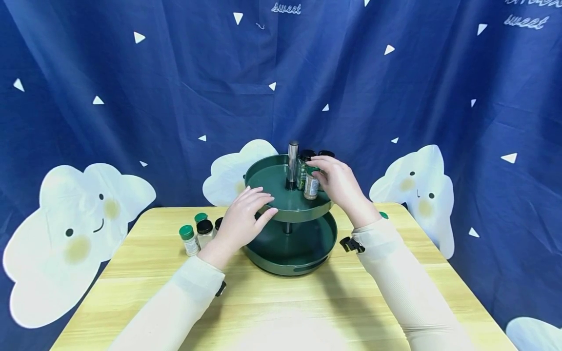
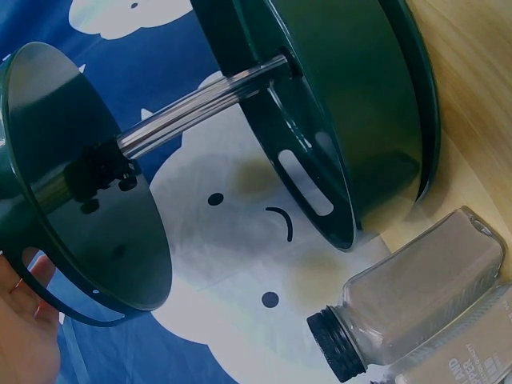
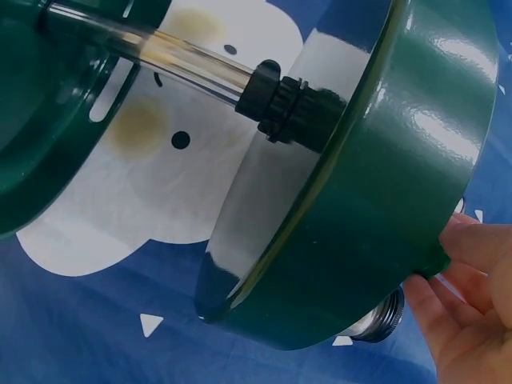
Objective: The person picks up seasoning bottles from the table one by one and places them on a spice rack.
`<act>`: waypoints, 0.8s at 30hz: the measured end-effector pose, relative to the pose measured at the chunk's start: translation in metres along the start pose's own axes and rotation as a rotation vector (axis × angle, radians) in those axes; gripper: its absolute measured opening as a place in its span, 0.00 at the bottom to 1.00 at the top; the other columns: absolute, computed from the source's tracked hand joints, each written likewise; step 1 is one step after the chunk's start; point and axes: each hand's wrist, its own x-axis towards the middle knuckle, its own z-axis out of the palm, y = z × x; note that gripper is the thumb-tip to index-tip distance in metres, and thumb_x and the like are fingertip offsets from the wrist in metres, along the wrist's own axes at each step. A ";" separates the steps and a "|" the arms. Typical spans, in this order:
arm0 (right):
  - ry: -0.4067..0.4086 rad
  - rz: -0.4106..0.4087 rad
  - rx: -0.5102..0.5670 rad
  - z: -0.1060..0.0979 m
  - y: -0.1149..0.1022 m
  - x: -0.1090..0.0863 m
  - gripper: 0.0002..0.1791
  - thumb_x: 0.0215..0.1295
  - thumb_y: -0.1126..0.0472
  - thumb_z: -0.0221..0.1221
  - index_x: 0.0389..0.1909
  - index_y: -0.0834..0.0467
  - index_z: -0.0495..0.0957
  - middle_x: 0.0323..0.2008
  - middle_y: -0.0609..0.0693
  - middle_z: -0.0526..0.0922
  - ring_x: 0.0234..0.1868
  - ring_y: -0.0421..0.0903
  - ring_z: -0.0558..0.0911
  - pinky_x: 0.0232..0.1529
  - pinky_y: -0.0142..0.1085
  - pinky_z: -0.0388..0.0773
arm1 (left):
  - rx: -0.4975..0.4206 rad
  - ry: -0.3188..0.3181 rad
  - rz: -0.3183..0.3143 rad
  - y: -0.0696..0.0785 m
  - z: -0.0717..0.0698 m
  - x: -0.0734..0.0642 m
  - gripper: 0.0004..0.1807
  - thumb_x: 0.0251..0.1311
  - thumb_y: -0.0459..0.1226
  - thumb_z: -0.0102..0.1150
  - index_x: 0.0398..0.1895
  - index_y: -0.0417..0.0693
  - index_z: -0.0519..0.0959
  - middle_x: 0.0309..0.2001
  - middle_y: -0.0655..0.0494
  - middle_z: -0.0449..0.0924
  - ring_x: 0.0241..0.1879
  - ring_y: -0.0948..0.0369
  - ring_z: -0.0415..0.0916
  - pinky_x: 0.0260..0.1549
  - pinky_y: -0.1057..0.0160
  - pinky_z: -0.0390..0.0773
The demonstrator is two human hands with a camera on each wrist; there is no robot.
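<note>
A dark green two-tier round rack (image 1: 281,214) with a metal post stands on the table. At its upper tier, my right hand (image 1: 338,180) pinches the green cap of a small spice jar (image 1: 311,187) with brownish contents. Behind it on that tier are a black-capped jar (image 1: 301,175) with green contents and another black cap (image 1: 326,153). My left hand (image 1: 241,219) lies at the upper tier's left front rim, its fingers extended; in the left wrist view, fingers (image 2: 24,296) show beside the rim's slot. The right wrist view hides most of the pinched jar behind the rim.
Left of the rack stand several jars, including a green-capped jar (image 1: 189,240) and a black-capped jar (image 1: 204,233). Another green cap (image 1: 384,215) peeks out behind the right sleeve. A blue curtain (image 1: 272,73) hangs behind the wooden table (image 1: 145,273).
</note>
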 end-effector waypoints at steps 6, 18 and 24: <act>0.025 -0.008 -0.002 0.002 0.001 -0.001 0.17 0.69 0.66 0.62 0.57 0.60 0.82 0.61 0.57 0.79 0.58 0.55 0.80 0.57 0.48 0.79 | 0.003 -0.003 -0.002 0.000 0.000 0.000 0.23 0.69 0.53 0.58 0.57 0.48 0.83 0.57 0.54 0.83 0.69 0.54 0.68 0.73 0.49 0.57; 0.077 -0.001 -0.011 0.006 0.001 -0.005 0.16 0.69 0.65 0.63 0.57 0.59 0.82 0.60 0.56 0.80 0.55 0.54 0.82 0.52 0.46 0.81 | 0.007 0.001 0.006 -0.001 0.001 0.000 0.23 0.69 0.53 0.57 0.57 0.48 0.83 0.57 0.54 0.83 0.69 0.54 0.68 0.73 0.49 0.58; 0.082 0.001 -0.012 0.005 0.002 -0.005 0.16 0.68 0.65 0.63 0.56 0.59 0.83 0.60 0.56 0.80 0.55 0.54 0.81 0.54 0.47 0.81 | 0.006 -0.002 -0.001 -0.001 0.001 0.000 0.24 0.69 0.53 0.58 0.58 0.48 0.82 0.57 0.54 0.82 0.69 0.55 0.67 0.73 0.48 0.58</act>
